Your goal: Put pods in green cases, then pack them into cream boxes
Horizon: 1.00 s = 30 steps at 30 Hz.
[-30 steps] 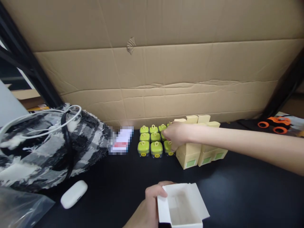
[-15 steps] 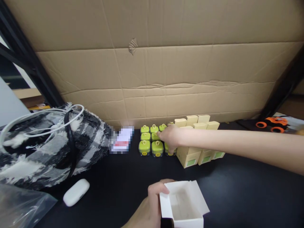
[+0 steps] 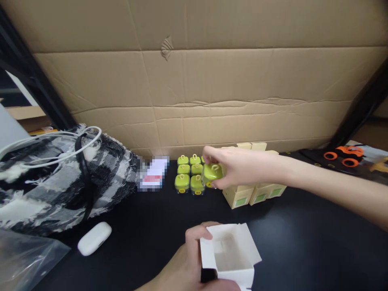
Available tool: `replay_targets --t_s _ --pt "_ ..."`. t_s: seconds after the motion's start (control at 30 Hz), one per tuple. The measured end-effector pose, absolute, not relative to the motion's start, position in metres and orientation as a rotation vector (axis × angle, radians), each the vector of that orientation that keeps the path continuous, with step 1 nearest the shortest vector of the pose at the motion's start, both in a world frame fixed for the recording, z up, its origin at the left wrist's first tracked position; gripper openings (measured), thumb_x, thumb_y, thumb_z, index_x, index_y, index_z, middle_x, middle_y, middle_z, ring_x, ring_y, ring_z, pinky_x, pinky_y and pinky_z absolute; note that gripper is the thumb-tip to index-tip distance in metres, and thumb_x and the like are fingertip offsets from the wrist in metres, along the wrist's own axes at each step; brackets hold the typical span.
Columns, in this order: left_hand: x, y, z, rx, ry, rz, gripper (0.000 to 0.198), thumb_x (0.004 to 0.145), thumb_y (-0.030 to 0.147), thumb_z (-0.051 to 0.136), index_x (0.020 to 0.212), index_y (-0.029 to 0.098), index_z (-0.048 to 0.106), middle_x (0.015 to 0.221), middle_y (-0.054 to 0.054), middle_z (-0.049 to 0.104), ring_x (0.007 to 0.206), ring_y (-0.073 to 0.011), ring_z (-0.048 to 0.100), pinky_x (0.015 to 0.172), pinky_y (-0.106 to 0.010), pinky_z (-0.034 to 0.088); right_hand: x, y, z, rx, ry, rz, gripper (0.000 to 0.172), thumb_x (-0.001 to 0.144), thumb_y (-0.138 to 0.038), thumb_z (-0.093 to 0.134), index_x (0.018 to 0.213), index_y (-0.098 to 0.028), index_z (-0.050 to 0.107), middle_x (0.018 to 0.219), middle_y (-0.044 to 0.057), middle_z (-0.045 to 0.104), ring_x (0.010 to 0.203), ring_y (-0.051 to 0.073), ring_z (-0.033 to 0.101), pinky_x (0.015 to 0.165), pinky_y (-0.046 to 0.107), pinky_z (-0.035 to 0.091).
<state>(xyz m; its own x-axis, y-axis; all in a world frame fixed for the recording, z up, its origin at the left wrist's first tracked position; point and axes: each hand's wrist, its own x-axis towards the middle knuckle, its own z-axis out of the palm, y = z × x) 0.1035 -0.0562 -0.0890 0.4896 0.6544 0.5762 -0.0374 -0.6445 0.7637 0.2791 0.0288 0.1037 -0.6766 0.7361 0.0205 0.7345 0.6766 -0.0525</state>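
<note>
My right hand (image 3: 239, 167) reaches across the black table and grips a small green cube with a yellow loop on top (image 3: 212, 173), lifted just above the group of several green cubes (image 3: 188, 174). Near the bottom edge my left hand (image 3: 189, 264) holds a small white cardboard box (image 3: 228, 252) with its top flaps open and nothing visible inside. Behind my right hand stand several closed pale yellow boxes (image 3: 257, 193) with green labels.
A black-and-white fringed bag (image 3: 60, 178) with a white cable lies at the left, a white earbud case (image 3: 94, 238) in front of it, a clear plastic bag (image 3: 21, 262) at the lower left. A cardboard wall (image 3: 194, 81) backs the table. An orange toy (image 3: 345, 155) sits far right.
My right hand closed on one green cube from the group's right side and raised it off the table. My left hand kept the open white box in place.
</note>
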Motion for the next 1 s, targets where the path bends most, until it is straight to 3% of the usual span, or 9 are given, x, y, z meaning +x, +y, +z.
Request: replay_targets --t_s 0.1,0.27,0.53,0.63,0.83,0.9,1.0 --pt "0.100 -0.055 -0.085 2.056 0.639 1.178 0.062 0.079 0.048 0.070 0.116 0.034 0.023 0.126 -0.012 0.051 0.101 -0.0267 0.067 0.080 -0.040 0.056 0.298 0.005 0.090 -1.089 -2.653 0.269 0.038 0.078 -0.027 0.065 0.111 -0.023 0.047 0.102 0.000 0.066 0.085 0.017 0.064 0.067 0.025 0.051" --pt "0.090 -0.054 -0.071 2.047 0.911 1.135 0.065 0.081 0.050 0.067 0.123 0.033 0.020 0.103 -0.004 0.062 0.084 -0.0245 0.071 0.073 -0.042 0.059 0.308 -0.023 0.056 -0.773 -2.363 0.679 0.038 0.076 -0.019 0.071 0.109 -0.026 0.057 0.107 -0.002 0.067 0.097 0.015 0.065 0.082 0.023 0.052" --pt "0.090 -0.053 -0.065 2.007 0.908 1.106 0.083 0.079 0.041 0.073 0.135 0.036 0.011 0.127 -0.011 0.057 0.110 -0.0308 0.065 0.094 -0.054 0.052 0.306 -0.029 0.032 -0.702 -2.520 0.459 0.032 0.082 -0.021 0.069 0.112 -0.022 0.061 0.112 0.005 0.068 0.098 0.019 0.065 0.085 0.032 0.051" --pt "0.090 -0.053 -0.060 2.017 0.875 1.094 0.084 0.081 0.037 0.072 0.137 0.038 0.010 0.131 -0.011 0.056 0.117 -0.0313 0.061 0.096 -0.052 0.051 0.305 -0.030 0.029 -0.711 -2.573 0.469 0.030 0.085 -0.025 0.067 0.114 -0.022 0.062 0.111 0.005 0.068 0.100 0.020 0.063 0.090 0.034 0.049" --pt "0.087 -0.055 -0.061 1.981 0.897 1.057 0.081 0.081 0.031 0.073 0.135 0.040 0.014 0.131 -0.008 0.058 0.111 -0.0281 0.065 0.094 -0.046 0.054 0.303 -0.030 0.029 -0.791 -2.660 0.580 0.015 0.090 -0.024 0.059 0.102 -0.023 0.068 0.112 0.006 0.061 0.104 0.020 0.059 0.088 0.034 0.052" --pt "0.085 -0.054 -0.070 1.992 0.882 1.075 0.087 0.077 0.037 0.076 0.135 0.039 0.011 0.137 -0.013 0.053 0.119 -0.0325 0.060 0.096 -0.053 0.051 0.305 -0.030 0.030 -0.804 -2.630 0.597 0.021 0.088 -0.024 0.063 0.108 -0.025 0.066 0.119 0.007 0.056 0.111 0.020 0.057 0.091 0.031 0.052" --pt "0.082 -0.050 -0.081 2.023 0.814 1.107 0.107 0.064 0.044 0.085 0.138 0.037 0.007 0.148 -0.021 0.038 0.133 -0.0408 0.044 0.099 -0.063 0.044 0.315 -0.031 0.023 -0.768 -2.524 0.531 0.047 0.082 -0.023 0.068 0.127 -0.027 0.051 0.125 0.008 0.051 0.116 0.019 0.055 0.093 0.026 0.052"
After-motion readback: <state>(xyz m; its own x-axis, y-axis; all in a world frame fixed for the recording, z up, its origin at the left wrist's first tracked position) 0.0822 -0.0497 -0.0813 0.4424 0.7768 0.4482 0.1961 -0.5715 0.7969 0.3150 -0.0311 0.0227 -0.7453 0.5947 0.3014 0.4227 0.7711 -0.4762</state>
